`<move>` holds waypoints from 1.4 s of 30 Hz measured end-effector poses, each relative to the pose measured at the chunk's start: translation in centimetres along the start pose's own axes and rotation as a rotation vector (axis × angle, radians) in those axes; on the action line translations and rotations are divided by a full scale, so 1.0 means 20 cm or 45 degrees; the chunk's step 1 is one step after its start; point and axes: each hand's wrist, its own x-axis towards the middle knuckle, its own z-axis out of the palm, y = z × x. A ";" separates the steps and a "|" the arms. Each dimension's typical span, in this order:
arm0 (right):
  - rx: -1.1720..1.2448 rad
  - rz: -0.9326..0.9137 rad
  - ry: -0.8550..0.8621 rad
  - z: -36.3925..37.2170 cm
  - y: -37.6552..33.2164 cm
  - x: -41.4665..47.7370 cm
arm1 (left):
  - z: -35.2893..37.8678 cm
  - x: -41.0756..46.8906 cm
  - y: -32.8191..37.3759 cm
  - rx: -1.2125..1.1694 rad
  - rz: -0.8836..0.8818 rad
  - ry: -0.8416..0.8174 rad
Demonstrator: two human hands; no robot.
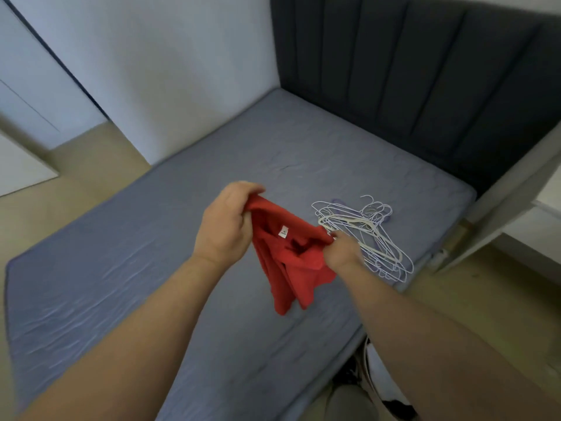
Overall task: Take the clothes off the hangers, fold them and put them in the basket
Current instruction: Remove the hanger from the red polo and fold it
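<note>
Pinching the red fabric shirt (288, 259) by its top edge, left hand (226, 227) and right hand (341, 253) hang it over the grey-blue bed (145, 238), probably to shake it flat for folding; white wire hangers (368, 235) lie just right

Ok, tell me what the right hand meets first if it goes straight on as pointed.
The right hand would first meet the red shirt it pinches; beyond that, probably the left hand, though depth is unclear.

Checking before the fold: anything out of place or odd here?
Only the hangers: a tangled heap near the mattress edge. The red shirt hangs bunched between the left hand and right hand. Nothing looks damaged.
</note>
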 end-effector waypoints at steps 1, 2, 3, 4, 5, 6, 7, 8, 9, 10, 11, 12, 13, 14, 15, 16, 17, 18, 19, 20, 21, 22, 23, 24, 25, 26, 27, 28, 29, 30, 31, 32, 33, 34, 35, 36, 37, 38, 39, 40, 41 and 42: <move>0.013 -0.031 0.027 -0.01 -0.02 -0.08 | -0.08 -0.03 -0.03 0.029 -0.024 0.046; 0.035 -0.100 0.051 -0.02 -0.04 -0.16 | -0.17 -0.07 -0.07 0.064 -0.044 0.076; 0.050 -0.186 0.062 -0.05 -0.08 -0.26 | -0.25 -0.11 -0.12 0.105 -0.068 0.093; 0.090 -0.287 0.052 -0.08 -0.12 -0.35 | -0.33 -0.15 -0.17 0.149 -0.093 0.098; 0.178 -0.333 0.016 -0.11 -0.17 -0.45 | -0.41 -0.19 -0.21 0.196 -0.119 0.097; 0.331 -0.317 -0.033 -0.14 -0.23 -0.55 | -0.48 -0.23 -0.26 0.228 -0.145 0.094; 0.462 -0.281 -0.101 -0.17 -0.28 -0.63 | -0.54 -0.27 -0.31 0.264 -0.186 0.083; 0.521 -0.287 -0.129 -0.20 -0.33 -0.73 | -0.61 -0.31 -0.34 0.286 -0.222 0.076; 0.501 -0.316 -0.128 -0.22 -0.37 -0.77 | -0.64 -0.32 -0.37 0.300 -0.283 0.056; 0.424 -0.364 -0.094 -0.26 -0.42 -0.85 | -0.70 -0.34 -0.39 0.267 -0.338 0.056; 0.335 -0.394 -0.064 -0.28 -0.45 -0.91 | -0.73 -0.36 -0.41 0.185 -0.416 0.043; 0.281 -0.430 -0.032 -0.31 -0.49 -0.99 | -0.78 -0.38 -0.41 0.024 -0.498 0.043; 0.272 -0.453 -0.011 -0.33 -0.51 -1.02 | -0.82 -0.39 -0.40 -0.159 -0.562 0.035; 0.299 -0.490 -0.013 -0.35 -0.52 -1.06 | -0.85 -0.40 -0.40 -0.340 -0.595 0.039; 0.356 -0.521 -0.045 -0.36 -0.53 -1.10 | -0.88 -0.42 -0.40 -0.463 -0.578 0.052; 0.438 -0.532 -0.102 -0.36 -0.52 -1.12 | -0.90 -0.44 -0.41 -0.538 -0.537 0.065; 0.496 -0.553 -0.144 -0.36 -0.54 -1.15 | -0.93 -0.47 -0.42 -0.583 -0.499 0.079; 0.492 -0.566 -0.163 -0.36 -0.54 -1.16 | -0.94 -0.48 -0.43 -0.605 -0.472 0.078; 0.424 -0.594 -0.143 -0.37 -0.54 -1.16 | -0.95 -0.49 -0.45 -0.606 -0.468 0.061; 0.278 -0.630 -0.105 -0.36 -0.56 -1.18 | -0.96 -0.50 -0.47 -0.580 -0.467 0.030; 0.170 -0.652 -0.080 -0.36 -0.57 -1.20 | -0.98 -0.51 -0.47 -0.544 -0.489 -0.016; 0.113 -0.651 -0.082 -0.36 -0.58 -1.20 | -0.98 -0.51 -0.48 -0.509 -0.527 -0.067; 0.085 -0.644 -0.114 -0.36 -0.59 -1.22 | -1.00 -0.52 -0.48 -0.476 -0.559 -0.116; 0.077 -0.635 -0.179 -0.37 -0.59 -1.23 | -1.01 -0.54 -0.48 -0.443 -0.564 -0.175; 0.049 -0.610 -0.279 -0.38 -0.59 -1.24 | -1.02 -0.55 -0.49 -0.406 -0.547 -0.244; -0.020 -0.572 -0.402 -0.40 -0.59 -1.26 | -1.04 -0.56 -0.49 -0.357 -0.516 -0.323; -0.148 -0.547 -0.488 -0.41 -0.59 -1.27 | -1.05 -0.58 -0.50 -0.269 -0.497 -0.417; -0.353 -0.538 -0.507 -0.41 -0.58 -1.27 | -1.06 -0.59 -0.51 -0.128 -0.474 -0.516; -0.573 -0.538 -0.474 -0.40 -0.58 -1.26 | -1.07 -0.61 -0.51 0.068 -0.444 -0.605; -0.737 -0.565 -0.402 -0.39 -0.57 -1.25 | -1.07 -0.63 -0.51 0.271 -0.388 -0.646; -0.824 -0.606 -0.314 -0.38 -0.55 -1.23 | -1.06 -0.65 -0.51 0.417 -0.314 -0.619; -0.843 -0.653 -0.233 -0.37 -0.53 -1.21 | -1.05 -0.67 -0.52 0.443 -0.245 -0.540; -0.832 -0.690 -0.158 -0.36 -0.51 -1.19 | -1.04 -0.68 -0.53 0.402 -0.203 -0.455; -0.823 -0.719 -0.085 -0.35 -0.49 -1.18 | -1.04 -0.70 -0.57 0.376 -0.184 -0.385; -0.827 -0.734 -0.015 -0.34 -0.45 -1.18 | -1.02 -0.73 -0.59 0.396 -0.180 -0.342; -0.827 -0.732 0.049 -0.33 -0.43 -1.17 | -1.02 -0.74 -0.63 0.443 -0.188 -0.315; -0.823 -0.707 0.103 -0.32 -0.41 -1.16 | -1.02 -0.76 -0.66 0.472 -0.222 -0.304; -0.821 -0.676 0.138 -0.31 -0.39 -1.16 | -1.01 -0.78 -0.68 0.488 -0.267 -0.288; -0.824 -0.642 0.151 -0.29 -0.36 -1.17 | -1.00 -0.81 -0.68 0.484 -0.328 -0.288; -0.836 -0.625 0.138 -0.28 -0.35 -1.17 | -1.00 -0.83 -0.69 0.475 -0.376 -0.307; -0.854 -0.623 0.095 -0.26 -0.33 -1.17 | -0.98 -0.85 -0.70 0.459 -0.390 -0.344; -0.878 -0.632 0.029 -0.24 -0.31 -1.18 | -0.96 -0.88 -0.72 0.397 -0.393 -0.394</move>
